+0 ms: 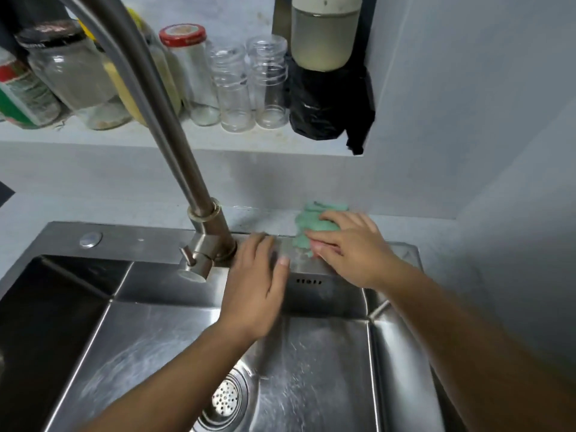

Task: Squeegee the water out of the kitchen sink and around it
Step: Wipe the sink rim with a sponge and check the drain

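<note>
Fingers (338, 217) of right hand (353, 246) press flat on green cloth (314, 226), left hand (254, 285) outstretched; sink (124, 241) water-streaked.

Left hand (255, 285) lies palm down with fingers straight and together, tips on the rear rim of the sink (140, 241), forearm reaching in over the basin. Right hand (352, 244) lies palm down at the rear right corner, fingers spread flat on a green cloth (311, 226), forearm extended from the right.
</note>
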